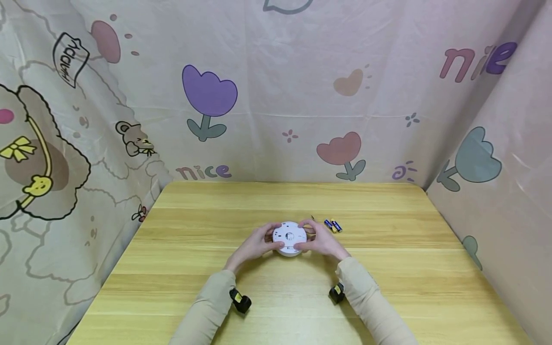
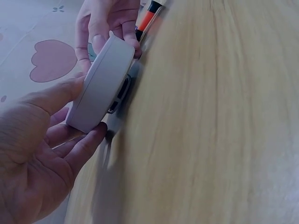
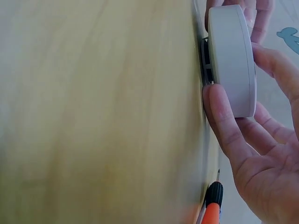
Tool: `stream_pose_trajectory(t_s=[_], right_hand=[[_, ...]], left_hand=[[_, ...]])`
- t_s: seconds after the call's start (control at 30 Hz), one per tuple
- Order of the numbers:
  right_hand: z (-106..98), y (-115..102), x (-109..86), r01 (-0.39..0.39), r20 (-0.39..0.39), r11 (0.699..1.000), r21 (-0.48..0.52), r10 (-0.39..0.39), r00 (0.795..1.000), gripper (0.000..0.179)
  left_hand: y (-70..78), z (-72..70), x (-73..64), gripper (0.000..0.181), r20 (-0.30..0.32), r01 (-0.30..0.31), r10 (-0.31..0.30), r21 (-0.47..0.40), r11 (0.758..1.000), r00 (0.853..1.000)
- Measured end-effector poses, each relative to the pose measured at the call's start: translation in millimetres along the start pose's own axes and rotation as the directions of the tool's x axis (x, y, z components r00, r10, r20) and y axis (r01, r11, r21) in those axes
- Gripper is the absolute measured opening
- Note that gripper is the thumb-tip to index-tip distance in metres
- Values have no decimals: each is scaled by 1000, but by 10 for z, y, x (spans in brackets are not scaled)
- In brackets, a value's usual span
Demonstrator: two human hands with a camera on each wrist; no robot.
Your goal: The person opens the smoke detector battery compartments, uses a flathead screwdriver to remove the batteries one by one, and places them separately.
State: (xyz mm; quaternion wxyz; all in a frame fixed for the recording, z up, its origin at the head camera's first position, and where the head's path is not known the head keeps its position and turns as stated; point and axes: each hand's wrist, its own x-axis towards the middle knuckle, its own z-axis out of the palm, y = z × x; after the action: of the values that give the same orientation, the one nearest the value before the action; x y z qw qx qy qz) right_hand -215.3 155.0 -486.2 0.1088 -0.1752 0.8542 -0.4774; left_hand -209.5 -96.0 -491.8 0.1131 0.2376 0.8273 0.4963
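A round white smoke detector is held between both hands near the middle of the table, its flat marked face up. In the head view my left hand grips the left edge, thumb on top. On the opposite edge, my right hand holds it with the thumb over the face. The left wrist view shows the white side wall between thumb and curled fingers. From the right wrist, a dark slotted part shows on the underside, close over the tabletop, with fingers beneath the rim.
Several small blue-and-yellow batteries lie right of the right hand. A screwdriver with an orange and black handle lies close by, mostly hidden in the head view. Patterned cloth hangs behind the wooden table and along both sides.
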Motion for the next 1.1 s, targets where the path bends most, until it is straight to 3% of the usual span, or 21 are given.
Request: stream_pose_trajectory(t_s=[0.4,0.7,0.8,1.1], right_hand=[[26,-30,-2,-9,-26,1000,-17,8,1000,59],[-2,24,-7,31,18,999,35,-32,999,62],[-19,25,-14,33,33,998,53,-35,999,65],[-51,37,-47,14,59,992,123,-22,998,75]], left_hand=[[-11,6,-2,64,-9,15,-16,-51,999,1000],[24,20,-8,65,-35,39,-42,-97,995,998],[18,25,-3,69,-43,55,-61,-132,990,997],[29,26,-17,84,-74,73,-83,-124,990,994]])
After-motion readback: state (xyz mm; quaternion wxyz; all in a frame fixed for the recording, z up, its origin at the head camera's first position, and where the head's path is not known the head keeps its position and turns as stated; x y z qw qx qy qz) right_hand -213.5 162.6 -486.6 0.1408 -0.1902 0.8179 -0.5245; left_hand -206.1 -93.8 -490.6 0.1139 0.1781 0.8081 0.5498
